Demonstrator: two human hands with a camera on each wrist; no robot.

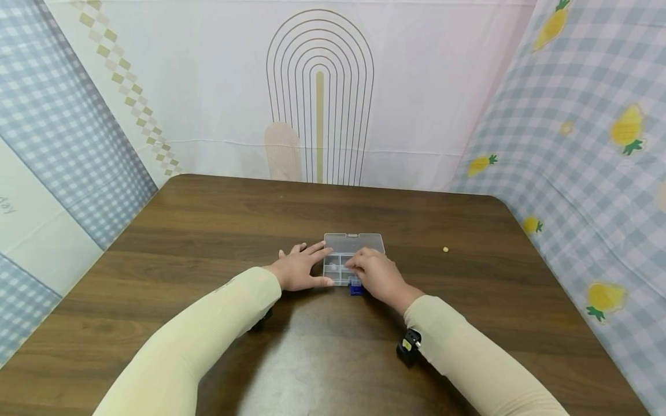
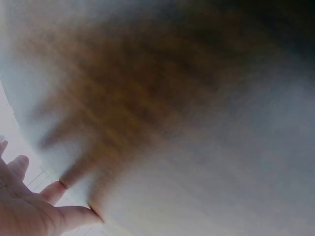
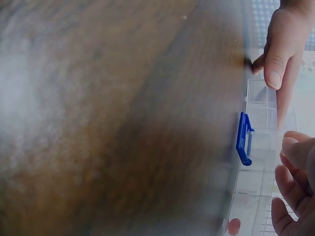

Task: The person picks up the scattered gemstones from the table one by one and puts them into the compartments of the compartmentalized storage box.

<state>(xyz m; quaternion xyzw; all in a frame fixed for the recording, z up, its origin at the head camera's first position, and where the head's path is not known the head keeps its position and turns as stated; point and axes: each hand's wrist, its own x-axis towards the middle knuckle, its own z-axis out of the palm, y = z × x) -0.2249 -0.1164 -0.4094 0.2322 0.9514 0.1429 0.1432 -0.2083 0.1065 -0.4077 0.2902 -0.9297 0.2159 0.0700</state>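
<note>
A clear plastic compartment box [image 1: 331, 276] lies on the table with its lid [image 1: 352, 242] folded back on the far side. At its front edge hangs a blue latch [image 1: 356, 289], also visible in the right wrist view. My left hand [image 1: 302, 270] is at the box's left side, fingers spread and straight, fingertips right at the edge. Over the right compartments is my right hand [image 1: 377, 274], fingers curled, with thumb and index finger [image 3: 295, 142] close together. I cannot tell whether a small thing is between them. A small whitish piece [image 1: 333, 267] shows in a left compartment.
A tiny yellow piece [image 1: 445, 249] lies on the brown wooden table [image 1: 234, 214], right of the box. Patterned cloths [image 1: 208, 86] hang behind the table and along both sides. A black wrist device [image 1: 408, 346] is strapped to the right sleeve.
</note>
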